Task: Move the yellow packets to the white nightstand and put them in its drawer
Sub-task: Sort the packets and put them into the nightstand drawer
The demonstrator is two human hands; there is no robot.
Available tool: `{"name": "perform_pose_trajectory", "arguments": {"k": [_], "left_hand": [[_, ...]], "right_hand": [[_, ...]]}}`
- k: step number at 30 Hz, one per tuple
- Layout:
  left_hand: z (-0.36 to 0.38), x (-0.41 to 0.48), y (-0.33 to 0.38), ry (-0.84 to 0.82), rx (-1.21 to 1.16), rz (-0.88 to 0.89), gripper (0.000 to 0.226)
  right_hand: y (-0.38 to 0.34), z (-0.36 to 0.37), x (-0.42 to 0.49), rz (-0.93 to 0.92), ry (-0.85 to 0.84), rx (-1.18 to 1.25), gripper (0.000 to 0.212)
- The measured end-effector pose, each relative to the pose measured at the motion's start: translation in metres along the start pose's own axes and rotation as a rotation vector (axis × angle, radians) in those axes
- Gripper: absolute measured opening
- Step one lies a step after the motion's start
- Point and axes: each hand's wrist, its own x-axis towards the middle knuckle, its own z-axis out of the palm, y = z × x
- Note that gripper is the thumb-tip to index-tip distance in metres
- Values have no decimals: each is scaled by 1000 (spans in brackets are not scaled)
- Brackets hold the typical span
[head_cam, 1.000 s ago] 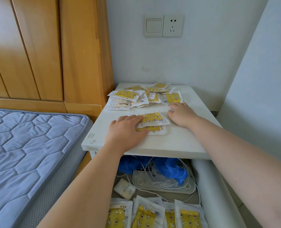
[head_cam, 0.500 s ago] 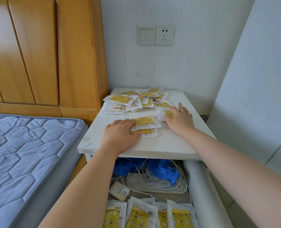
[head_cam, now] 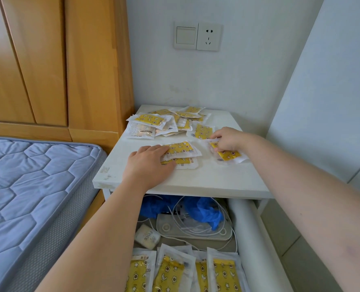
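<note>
Half a second on, the right hand [head_cam: 227,140] had drawn a single yellow packet [head_cam: 229,154] out of the pile of yellow packets [head_cam: 170,123] at the back of the white nightstand [head_cam: 206,180]. Earlier, the hand had lain flat across the pile's near edge. The packet now lay clear of the pile, on the right side of the top, its far end pinched in the curled fingers [head_cam: 217,136]. The left hand [head_cam: 147,165] had not shifted. It rested palm down near the front left, fingers straight and close together, pressing on a two-packet stack [head_cam: 183,153] at the middle of the top. Both forearms reached in from the lower edge of the view, over the open drawer [head_cam: 248,228]. Inside it, a row of more packets [head_cam: 170,272] lay at the front. Behind them were a blue bag [head_cam: 204,211], white cables [head_cam: 181,220] and a small white pouch [head_cam: 147,239].
</note>
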Motion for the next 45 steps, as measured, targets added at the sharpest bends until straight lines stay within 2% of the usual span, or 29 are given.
{"name": "perform_pose_trajectory", "arguments": {"k": [3, 5, 7, 9, 12, 14, 16, 18, 20, 22, 23, 25, 26, 30, 33, 36, 42, 45], "left_hand": [[0, -1, 0, 2, -2, -1, 56], [1, -1, 0, 3, -2, -1, 56], [1, -1, 0, 1, 3, -3, 56], [1, 0, 0, -1, 8, -3, 57], [1, 0, 1, -6, 10, -3, 57], [1, 0, 1, 0, 7, -4, 57], [1, -1, 1, 4, 3, -5, 57], [1, 0, 1, 6, -1, -7, 57], [0, 0, 1, 8, -3, -9, 56], [0, -1, 1, 10, -10, -13, 56], [0, -1, 1, 12, -14, -15, 56], [1, -1, 0, 21, -19, -13, 56], [1, 0, -1, 26, -18, -11, 56], [2, 1, -1, 37, -22, -9, 56], [3, 1, -1, 41, -22, -7, 56], [4, 1, -1, 44, -18, -6, 55], [4, 2, -1, 48, -18, -8, 56], [4, 2, -1, 49, -13, -9, 56]], "right_hand": [[7, 1, -15, -37, -10, 5, 48], [13, 1, -24, 37, 30, -22, 58], [15, -3, -33, 157, 44, -147, 66], [13, -8, -38, 224, 0, -237, 51], [7, -11, -39, 268, -48, -237, 45], [1, -16, -38, 280, -48, -324, 39], [-4, -26, -34, 217, 76, -420, 33], [-10, -32, -27, 77, 177, -390, 28], [-19, -33, -20, -54, 101, -307, 14], [-27, -28, -14, -59, -26, -275, 42], [-30, -26, -13, -40, -66, -260, 42], [-30, -25, -9, -30, -91, -273, 22], [-28, -27, -8, -26, -103, -276, 18], [-25, -41, -15, -41, -111, -245, 22], [-20, -56, -20, -32, -52, -96, 32], [-13, -68, -23, 11, -10, 20, 28], [-22, -50, -19, 129, -195, -1, 22], [-31, -33, -9, 237, -223, -106, 46]]}}
